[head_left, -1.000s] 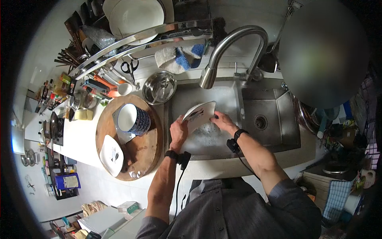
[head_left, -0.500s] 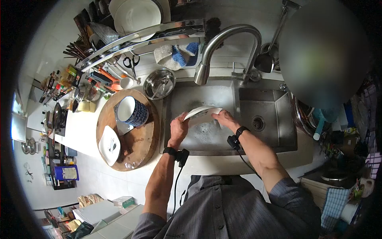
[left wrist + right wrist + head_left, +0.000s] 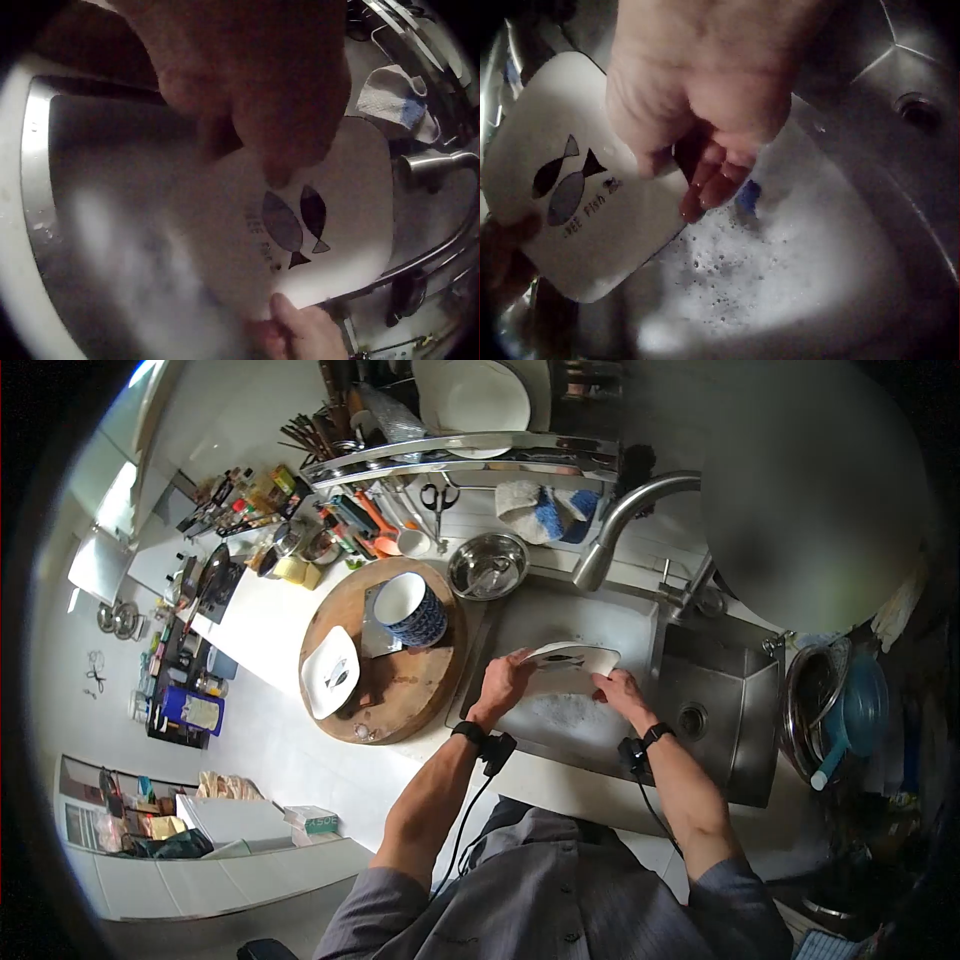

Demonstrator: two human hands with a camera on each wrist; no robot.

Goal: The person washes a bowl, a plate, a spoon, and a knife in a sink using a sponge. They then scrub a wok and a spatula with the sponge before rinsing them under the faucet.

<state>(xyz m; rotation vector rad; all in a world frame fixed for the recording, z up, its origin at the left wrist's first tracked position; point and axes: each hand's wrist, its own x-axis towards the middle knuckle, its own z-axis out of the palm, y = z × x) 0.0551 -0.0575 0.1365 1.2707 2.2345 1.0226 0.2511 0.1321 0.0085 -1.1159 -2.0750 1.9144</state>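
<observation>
Above the soapy water, a white square plate (image 3: 562, 672) with rounded corners is held tilted between both hands. Two printed fish and some lettering mark its face (image 3: 592, 195) in the right wrist view. My left hand (image 3: 507, 682) grips the plate's left side, its thumb on the face in the left wrist view and its other fingers largely hidden. At the opposite edge, my right hand (image 3: 624, 694) pinches the rim, thumb on the face and wet fingers beneath. Foamy water (image 3: 735, 277) fills the left sink basin (image 3: 480, 705) below, with a small blue thing (image 3: 748, 196) near the right fingers.
A round wooden board (image 3: 425, 695) left of the sink bears a similar fish plate (image 3: 330, 672) and blue-patterned bowls (image 3: 418, 622). Behind stand a metal bowl (image 3: 488, 566) and the curved faucet (image 3: 610, 540). A second basin (image 3: 715, 700) with a drain lies right.
The head view has turned, so the scene sits farther right. The plate has tilted from face-up to nearly edge-on, then partly back, with both hands keeping their hold.
</observation>
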